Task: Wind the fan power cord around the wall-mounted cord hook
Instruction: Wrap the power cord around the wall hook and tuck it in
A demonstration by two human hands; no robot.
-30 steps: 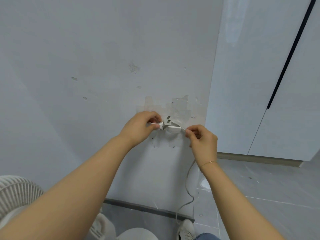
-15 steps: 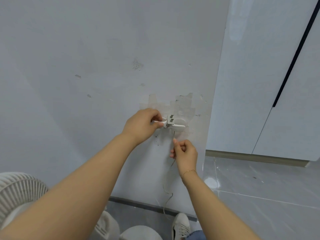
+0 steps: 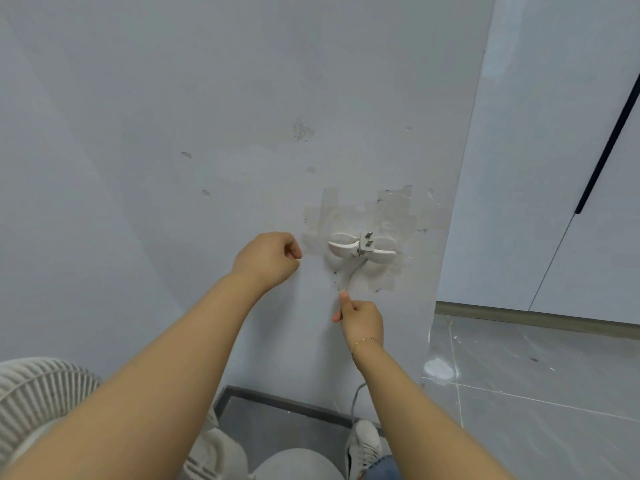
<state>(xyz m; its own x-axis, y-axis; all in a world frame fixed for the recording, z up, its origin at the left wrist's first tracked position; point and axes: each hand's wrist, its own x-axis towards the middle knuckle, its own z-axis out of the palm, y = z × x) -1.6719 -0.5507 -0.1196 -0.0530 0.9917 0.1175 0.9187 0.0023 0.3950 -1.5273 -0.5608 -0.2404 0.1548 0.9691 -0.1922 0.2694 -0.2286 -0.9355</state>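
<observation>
Your right hand point(image 3: 362, 320) sits just below the cord hook point(image 3: 361, 249), fingers curled and pinching the power cord point(image 3: 352, 274) where it drops from the hook. Your left hand point(image 3: 268, 258) hovers just left of the hook, loosely clenched and holding nothing – it touches neither hook nor cord. The plug point(image 3: 366, 241), its 2 prongs pointing up, rests at the hook's middle between the 2 white wings, and the rest of the cord hangs down the wall point(image 3: 173, 133) toward the floor point(image 3: 536, 393). Expect the cord to be light, thin and limp, likely to slip off the smooth wings unless you hold it taut – grip it close under the hook. The wall is scuffed, patched around the hook; a white fan point(image 3: 38, 393) stands at lower left, pale cabinet doors point(image 3: 554, 168) to the right
</observation>
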